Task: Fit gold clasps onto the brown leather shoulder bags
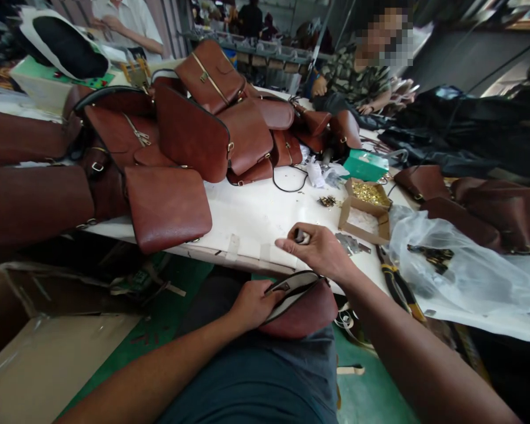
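A reddish-brown leather bag (298, 315) rests on my lap, its mouth parted so the pale lining shows. My left hand (256, 303) is closed on the bag's near-left edge, with the thumb inside the opening. Above the bag, at the table's edge, my right hand (315, 247) is raised with its fingers curled around a small dark and whitish object (301, 237). Its kind is too small to tell. The right hand is apart from the bag.
Brown leather bags (189, 129) are heaped on the white table (247, 206). To the right are a cardboard box of gold-coloured pieces (368, 193), black-and-yellow pliers (397, 282) and a plastic bag (463, 253). A person in a camouflage shirt (357, 79) sits across.
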`<act>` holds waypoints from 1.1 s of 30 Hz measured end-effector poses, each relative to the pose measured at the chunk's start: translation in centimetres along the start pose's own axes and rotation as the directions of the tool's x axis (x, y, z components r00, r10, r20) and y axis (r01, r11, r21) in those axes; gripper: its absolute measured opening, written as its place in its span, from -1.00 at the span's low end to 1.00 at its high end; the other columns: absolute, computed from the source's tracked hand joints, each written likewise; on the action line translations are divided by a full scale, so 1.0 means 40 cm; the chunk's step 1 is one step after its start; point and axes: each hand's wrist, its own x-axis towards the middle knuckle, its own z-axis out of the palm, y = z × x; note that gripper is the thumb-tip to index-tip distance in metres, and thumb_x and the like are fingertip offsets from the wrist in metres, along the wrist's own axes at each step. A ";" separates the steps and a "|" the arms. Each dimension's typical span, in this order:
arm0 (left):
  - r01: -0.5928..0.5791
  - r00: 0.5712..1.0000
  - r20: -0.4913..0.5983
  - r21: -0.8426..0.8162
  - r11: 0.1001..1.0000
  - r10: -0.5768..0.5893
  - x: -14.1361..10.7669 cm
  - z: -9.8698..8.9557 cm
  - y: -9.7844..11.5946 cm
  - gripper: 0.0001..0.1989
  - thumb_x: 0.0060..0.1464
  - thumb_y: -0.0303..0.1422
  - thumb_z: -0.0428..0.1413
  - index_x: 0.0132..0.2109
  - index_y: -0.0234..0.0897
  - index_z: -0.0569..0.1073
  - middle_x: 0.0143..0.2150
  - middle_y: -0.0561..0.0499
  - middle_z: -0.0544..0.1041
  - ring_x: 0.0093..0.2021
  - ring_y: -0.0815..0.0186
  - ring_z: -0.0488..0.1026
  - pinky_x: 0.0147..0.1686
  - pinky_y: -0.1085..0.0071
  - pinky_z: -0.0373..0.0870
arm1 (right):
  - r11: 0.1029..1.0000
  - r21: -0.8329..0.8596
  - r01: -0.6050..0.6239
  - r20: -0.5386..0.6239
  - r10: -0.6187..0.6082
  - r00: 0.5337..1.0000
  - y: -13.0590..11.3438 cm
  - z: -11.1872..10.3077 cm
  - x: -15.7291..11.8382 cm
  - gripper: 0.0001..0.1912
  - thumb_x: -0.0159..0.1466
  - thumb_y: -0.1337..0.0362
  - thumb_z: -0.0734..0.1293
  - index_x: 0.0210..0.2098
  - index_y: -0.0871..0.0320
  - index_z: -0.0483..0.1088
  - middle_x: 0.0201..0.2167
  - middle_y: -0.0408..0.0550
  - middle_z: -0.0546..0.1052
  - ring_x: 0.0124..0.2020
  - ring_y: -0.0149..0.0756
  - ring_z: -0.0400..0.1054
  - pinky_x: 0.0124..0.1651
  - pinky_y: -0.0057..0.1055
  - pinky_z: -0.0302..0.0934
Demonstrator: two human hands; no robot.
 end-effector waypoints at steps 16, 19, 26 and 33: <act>0.335 0.934 0.112 -0.605 0.722 -0.339 0.085 0.013 -0.032 -0.36 -0.14 0.22 0.32 -0.28 -0.35 0.62 -0.46 0.01 0.57 -0.52 0.32 0.40 -0.47 0.42 0.24 | 0.776 0.519 0.358 -0.656 0.094 0.749 0.125 0.137 -0.045 -0.71 0.41 0.08 0.42 -0.37 0.08 0.39 -0.51 -0.22 0.45 -0.46 -0.34 0.38 -0.29 -0.36 0.29; 0.347 0.923 0.099 -0.629 0.696 -0.371 0.090 0.019 -0.023 -0.38 -0.14 0.20 0.34 -0.30 -0.35 0.61 -0.47 0.03 0.55 -0.53 0.36 0.37 -0.49 0.45 0.21 | 0.703 0.610 0.364 -0.653 0.186 0.734 0.149 0.148 -0.018 -0.64 0.43 0.05 0.39 -0.42 0.09 0.34 -0.54 -0.24 0.41 -0.53 -0.36 0.38 -0.34 -0.37 0.31; 0.347 0.913 0.049 -0.614 0.709 -0.405 0.090 0.021 -0.018 -0.49 -0.05 0.07 0.34 -0.28 -0.36 0.65 -0.41 0.02 0.59 -0.46 0.34 0.40 -0.45 0.46 0.21 | 0.742 0.635 0.214 -0.599 0.299 0.742 0.161 0.146 0.006 -0.58 0.42 -0.07 0.36 -0.40 0.11 0.34 -0.56 -0.23 0.45 -0.55 -0.31 0.48 -0.43 -0.40 0.33; 0.343 0.914 0.038 -0.604 0.719 -0.404 0.085 0.014 -0.001 -0.53 -0.05 0.04 0.33 -0.35 -0.35 0.61 -0.48 0.07 0.52 -0.48 0.37 0.35 -0.47 0.47 0.17 | 0.772 0.583 0.254 -0.604 0.203 0.771 0.136 0.163 -0.030 -0.63 0.47 0.01 0.32 -0.37 0.10 0.31 -0.56 -0.25 0.43 -0.52 -0.30 0.50 -0.39 -0.38 0.35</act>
